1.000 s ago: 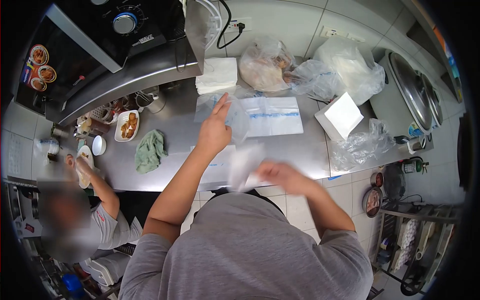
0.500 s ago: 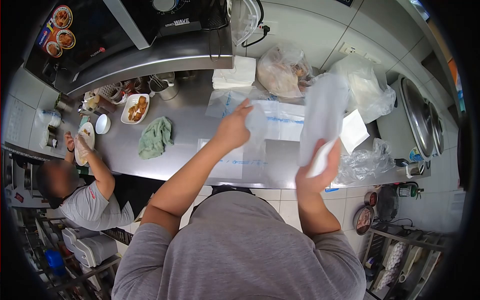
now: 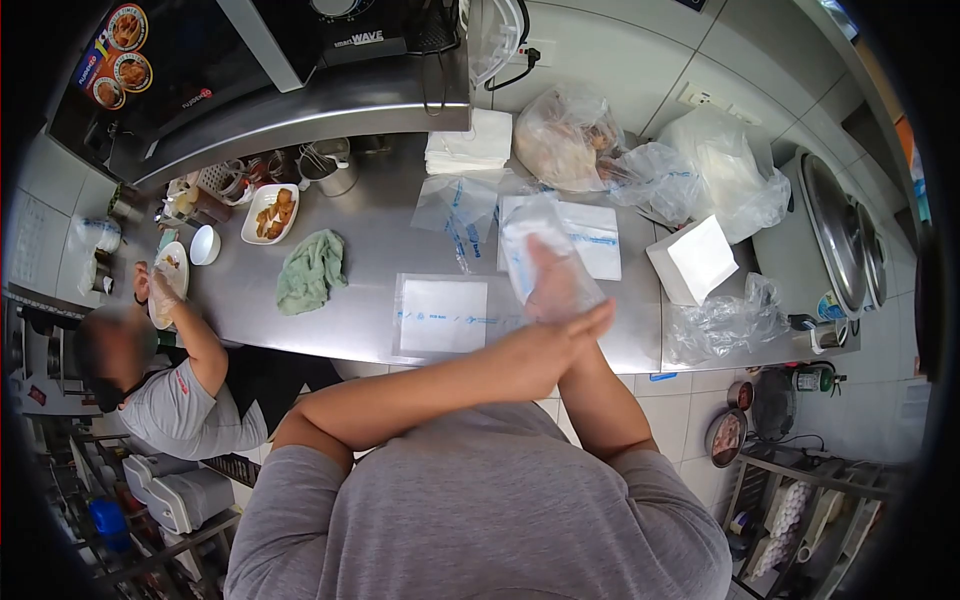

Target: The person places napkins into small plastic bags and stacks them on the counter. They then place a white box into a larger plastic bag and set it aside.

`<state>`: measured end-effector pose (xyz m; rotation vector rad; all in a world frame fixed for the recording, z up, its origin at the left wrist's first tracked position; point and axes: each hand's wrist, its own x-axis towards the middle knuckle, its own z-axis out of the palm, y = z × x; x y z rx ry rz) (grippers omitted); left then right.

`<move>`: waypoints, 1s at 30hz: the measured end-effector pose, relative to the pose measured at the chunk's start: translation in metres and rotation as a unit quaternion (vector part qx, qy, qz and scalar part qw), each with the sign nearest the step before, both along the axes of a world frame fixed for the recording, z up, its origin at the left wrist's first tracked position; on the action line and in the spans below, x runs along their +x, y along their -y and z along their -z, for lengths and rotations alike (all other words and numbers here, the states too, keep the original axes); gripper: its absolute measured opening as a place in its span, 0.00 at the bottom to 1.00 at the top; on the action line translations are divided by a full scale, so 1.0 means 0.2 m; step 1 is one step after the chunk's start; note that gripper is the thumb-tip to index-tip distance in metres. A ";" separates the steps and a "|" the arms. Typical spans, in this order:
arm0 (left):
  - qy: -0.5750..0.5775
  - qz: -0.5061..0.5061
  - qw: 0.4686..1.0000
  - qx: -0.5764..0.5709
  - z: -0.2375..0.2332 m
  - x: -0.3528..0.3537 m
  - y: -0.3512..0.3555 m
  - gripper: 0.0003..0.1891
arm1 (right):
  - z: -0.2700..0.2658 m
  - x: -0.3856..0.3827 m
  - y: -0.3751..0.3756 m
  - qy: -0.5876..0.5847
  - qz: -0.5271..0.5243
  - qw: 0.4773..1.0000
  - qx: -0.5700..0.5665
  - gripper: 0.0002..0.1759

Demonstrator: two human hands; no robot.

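Observation:
My right hand (image 3: 555, 283) reaches inside a clear plastic bag (image 3: 590, 290), its fingers pointing away from me and somewhat blurred. White paper (image 3: 524, 228) shows through the bag at those fingertips. Crossing over my right wrist, my left hand (image 3: 575, 340) has its fingers closed at the mouth of the bag. Nearer to me and to the left lies a flat clear bag (image 3: 443, 312) with blue print and a white sheet inside. More blue-printed bags (image 3: 455, 210) and a white sheet in plastic (image 3: 600, 255) lie beyond my hands.
A block of white paper (image 3: 692, 262) stands at the right beside crumpled plastic (image 3: 728, 325). Farther back are a white paper stack (image 3: 470, 140) and filled plastic bags (image 3: 570, 140). A green cloth (image 3: 311, 272) and a dish of food (image 3: 270, 215) lie left. A co-worker (image 3: 190, 400) handles a plate.
My right hand has moved left and into the clear bag. My left hand has come down and right, across my right wrist. The flat bag on the counter is now uncovered.

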<state>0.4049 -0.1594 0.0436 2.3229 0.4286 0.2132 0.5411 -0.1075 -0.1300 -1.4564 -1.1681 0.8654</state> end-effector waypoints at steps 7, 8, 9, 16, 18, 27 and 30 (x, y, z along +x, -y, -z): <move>0.242 -0.073 0.967 -0.027 -0.10 -0.26 -0.12 0.35 | -0.44 0.06 0.28 -0.147 -0.273 0.940 -0.143 0.21; 0.289 -0.141 0.946 0.043 -0.07 -0.35 -0.20 0.33 | -0.83 -0.03 0.31 -0.244 -0.278 0.905 -0.209 0.19; 0.307 -0.203 0.929 -0.037 -0.04 -0.42 -0.27 0.32 | -0.54 0.01 0.28 -0.029 -0.259 0.939 -0.225 0.18; 0.182 -0.339 0.626 -0.678 0.67 -0.68 -0.40 0.32 | -0.27 -0.07 0.33 -0.368 -0.246 0.853 -0.275 0.22; 0.129 -0.348 0.673 -0.640 0.81 -0.68 -0.40 0.31 | -0.12 -0.04 0.30 -0.449 -0.317 0.811 -0.200 0.27; 0.095 -0.479 0.687 -0.538 0.94 -0.75 -0.31 0.20 | 0.43 -0.03 0.28 -0.160 -0.191 0.934 -0.258 0.23; 0.116 -0.500 0.639 -0.573 0.94 -0.76 -0.32 0.19 | 0.43 -0.06 0.27 -0.549 -0.169 0.779 -0.252 0.20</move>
